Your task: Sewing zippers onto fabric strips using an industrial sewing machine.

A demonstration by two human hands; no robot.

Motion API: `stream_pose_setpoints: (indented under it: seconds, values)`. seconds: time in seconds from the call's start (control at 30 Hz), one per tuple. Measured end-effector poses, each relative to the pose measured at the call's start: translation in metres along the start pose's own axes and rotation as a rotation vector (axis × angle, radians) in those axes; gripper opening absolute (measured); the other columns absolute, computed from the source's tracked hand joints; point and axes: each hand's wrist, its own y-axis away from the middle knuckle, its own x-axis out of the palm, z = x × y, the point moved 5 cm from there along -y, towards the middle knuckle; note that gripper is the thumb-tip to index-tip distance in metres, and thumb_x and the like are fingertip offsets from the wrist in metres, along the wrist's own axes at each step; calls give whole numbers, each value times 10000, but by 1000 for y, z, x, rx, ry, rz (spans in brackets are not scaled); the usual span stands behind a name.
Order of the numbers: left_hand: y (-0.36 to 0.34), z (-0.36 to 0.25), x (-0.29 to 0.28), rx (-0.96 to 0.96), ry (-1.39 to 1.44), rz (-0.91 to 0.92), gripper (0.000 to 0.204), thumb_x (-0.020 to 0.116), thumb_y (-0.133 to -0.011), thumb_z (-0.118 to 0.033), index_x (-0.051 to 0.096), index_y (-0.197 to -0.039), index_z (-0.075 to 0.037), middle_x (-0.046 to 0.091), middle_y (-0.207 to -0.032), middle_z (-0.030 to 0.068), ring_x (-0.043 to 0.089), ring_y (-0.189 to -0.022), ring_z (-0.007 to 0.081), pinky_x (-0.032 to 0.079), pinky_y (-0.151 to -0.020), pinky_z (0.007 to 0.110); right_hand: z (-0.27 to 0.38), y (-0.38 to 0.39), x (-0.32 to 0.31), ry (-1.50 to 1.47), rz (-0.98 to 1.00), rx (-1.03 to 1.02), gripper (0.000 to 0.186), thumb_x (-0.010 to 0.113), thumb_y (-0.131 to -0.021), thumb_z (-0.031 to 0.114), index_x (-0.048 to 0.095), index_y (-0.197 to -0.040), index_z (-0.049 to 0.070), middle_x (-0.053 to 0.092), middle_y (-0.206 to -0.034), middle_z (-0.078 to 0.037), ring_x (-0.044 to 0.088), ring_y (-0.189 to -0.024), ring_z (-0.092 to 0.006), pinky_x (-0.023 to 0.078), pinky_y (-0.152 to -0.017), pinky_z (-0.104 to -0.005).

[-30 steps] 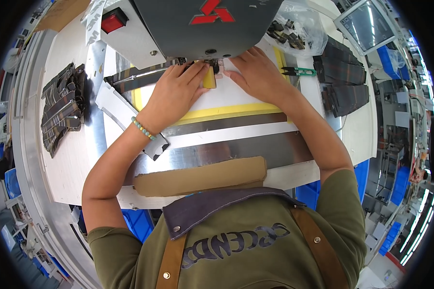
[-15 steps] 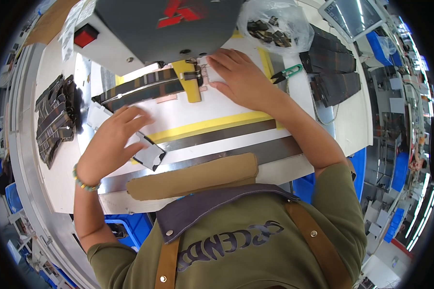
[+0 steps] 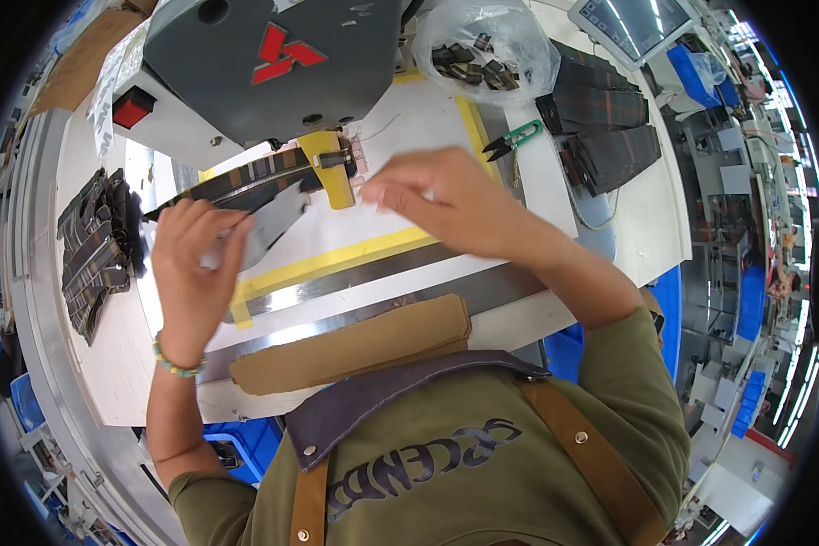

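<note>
My left hand (image 3: 194,264) pinches a thin pale plate with dark edges (image 3: 278,221), lifted and tilted over the work surface. Behind it, a dark plaid fabric strip (image 3: 266,167) lies slantwise under the machine head, its right end beneath a yellow clamp piece (image 3: 338,187). My right hand (image 3: 446,202) hovers to the right of the yellow piece, fingers bent and smeared by motion. Whether anything is in them is hidden. Pinkish marks show on the white template sheet (image 3: 396,136) beside the strip's end.
A grey sewing machine head (image 3: 273,68) with a red switch (image 3: 133,107) overhangs the back. Plaid pieces (image 3: 96,259) are heaped at left, folded dark fabric (image 3: 610,123) at right. Green thread snips (image 3: 513,141) lie near a clear bag (image 3: 487,55) of small pieces. Brown cardboard (image 3: 355,346) lies in front.
My left hand has raised the pale plate from the surface and swung it toward the strip. My right hand has drawn back from the strip's end, nearer to me. The view has shifted slightly.
</note>
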Motion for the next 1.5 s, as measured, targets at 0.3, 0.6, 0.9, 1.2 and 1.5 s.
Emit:
stream_pose_setpoints:
  seconds: [0.3, 0.6, 0.9, 1.2, 1.5]
  values:
    - [2, -89, 72, 482, 21, -14, 317, 874, -788, -115, 739, -1055, -12, 682, -956, 104, 655, -900, 294, 490, -786, 433, -33, 22, 71, -793, -94, 525, 404, 551, -1166, 362, 688, -1084, -9, 685, -885, -10, 660, -885, -145, 585, -873, -373]
    - [4, -26, 66, 464, -104, 139, 522, 665, -1033, -400, 694, -1361, 6, 688, -1441, 155, 616, -1320, 384, 497, -1043, 489, -72, -17, -24, 396, -204, 87, 181, 607, -1058, 172, 641, -1111, 3, 753, -1049, -223, 709, -943, -474, 547, -823, -547]
    - [-18, -10, 110, 388, -151, 235, 499, 676, -1038, -393, 710, -1391, -43, 642, -1535, 93, 530, -1432, 353, 435, -1169, 485, -85, -83, 4, 223, -184, 99, 268, 804, -894, 249, 783, -1024, 15, 786, -877, -159, 759, -814, -322, 576, -767, -417]
    - [-21, -9, 112, 390, -109, 180, 475, 695, -1023, -408, 726, -1328, -45, 637, -1520, 114, 534, -1408, 346, 436, -1173, 469, -94, -91, -1, 232, -157, 61, 260, 805, -884, 256, 799, -943, 3, 789, -865, -159, 757, -806, -313, 575, -757, -404]
    - [-23, -7, 110, 337, -66, 210, 402, 699, -1017, -409, 699, -1268, -95, 590, -1542, 148, 508, -1427, 391, 431, -1167, 517, -47, -66, -24, 508, -307, -303, 241, 721, -964, 180, 787, -1137, 26, 780, -1192, -139, 725, -1091, -339, 587, -927, -440]
